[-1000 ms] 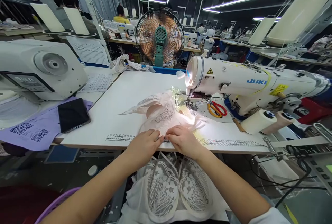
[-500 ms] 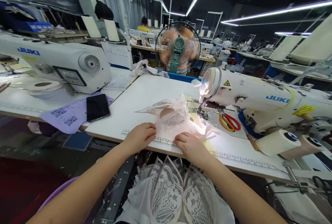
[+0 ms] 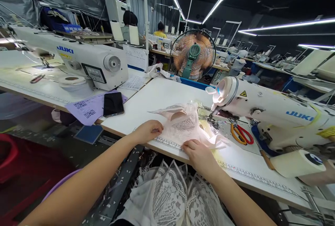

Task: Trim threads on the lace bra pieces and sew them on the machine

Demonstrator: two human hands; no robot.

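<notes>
A pale pink lace bra piece (image 3: 183,124) lies on the white sewing table, its right part reaching toward the needle area of the right sewing machine (image 3: 261,103). My left hand (image 3: 149,131) is at the piece's left lower edge, thumb and fingers pinched together on the fabric. At its lower right edge, near the printed ruler, my right hand (image 3: 197,151) has its fingers closed together on the fabric. White lace bra pieces (image 3: 170,198) lie in a pile below the table edge, between my forearms.
Orange and red scissors (image 3: 242,134) lie beside the right machine, near thread cones (image 3: 297,163). A black phone (image 3: 113,104) rests on purple paper (image 3: 85,109) at left. Another sewing machine (image 3: 91,62) stands further left. A fan (image 3: 193,55) and seated people are behind.
The view has swung to the left, so the table and machines appear further right. Both hands remain at the lace piece's lower edge with little change.
</notes>
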